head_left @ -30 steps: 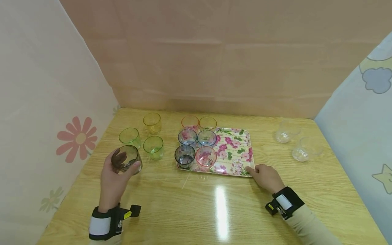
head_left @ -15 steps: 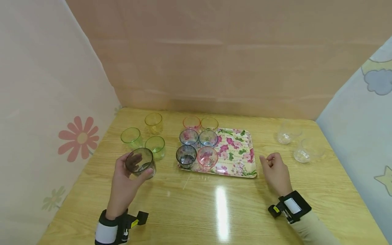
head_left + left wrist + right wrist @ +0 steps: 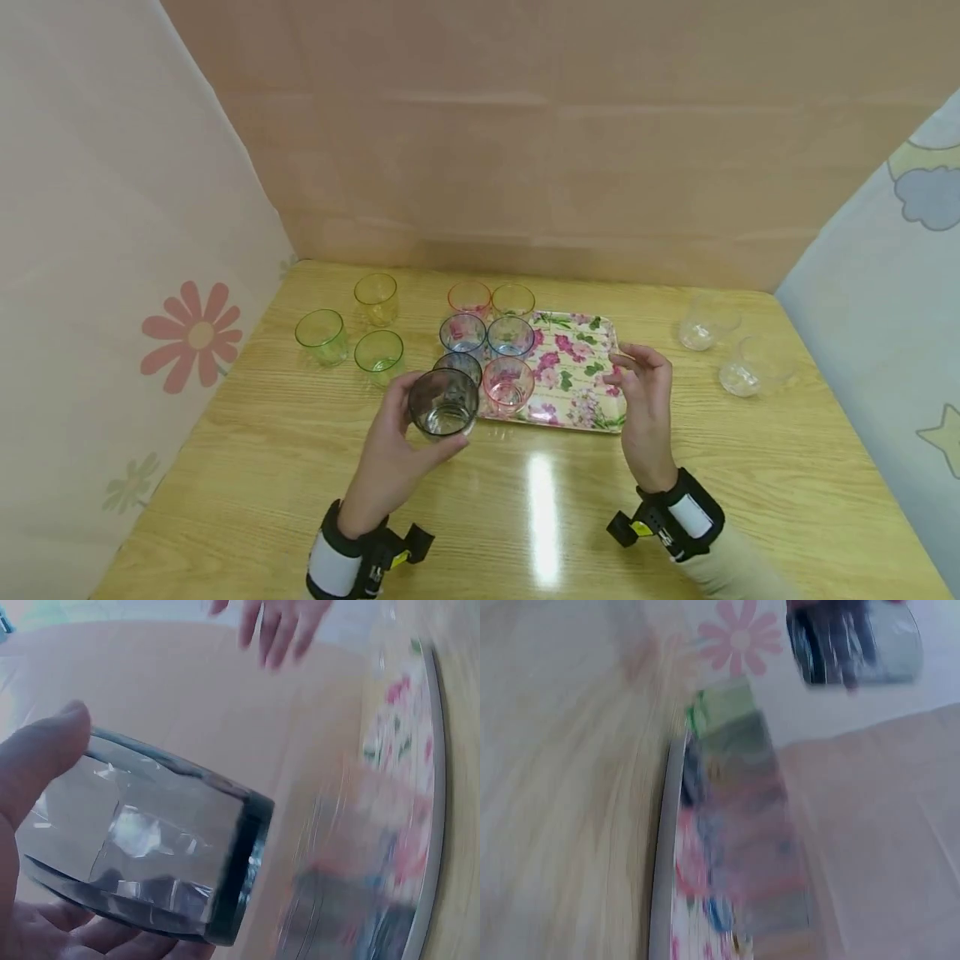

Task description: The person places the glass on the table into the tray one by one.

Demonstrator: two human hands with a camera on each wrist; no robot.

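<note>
My left hand (image 3: pixel 401 454) grips a smoky grey glass (image 3: pixel 444 404), thumb on the near side and fingers round the far side. Held up in front of the tray, it overlaps another dark grey glass (image 3: pixel 459 362) in the head view. In the left wrist view the held glass (image 3: pixel 142 840) lies tilted, its thick base pointing right. My right hand (image 3: pixel 647 408) hovers by the right edge of the floral tray (image 3: pixel 573 375), fingers loosely bent, holding nothing. On the tray's left part stand a pink glass (image 3: pixel 508 387), two blue-rimmed glasses (image 3: pixel 512 337), a red-rimmed one and a yellow-rimmed one.
Left of the tray stand two green glasses (image 3: pixel 378 358) and a yellow glass (image 3: pixel 377 302). Two clear glasses (image 3: pixel 742 375) are on the right side of the wooden table (image 3: pixel 480 517). A plain backdrop (image 3: pixel 525 150) rises behind the table, with patterned sheets at both sides.
My left hand has carried the grey glass rightward from beside the green glasses to the tray's front left. My right hand has let go of the tray's corner and risen beside its right edge.
</note>
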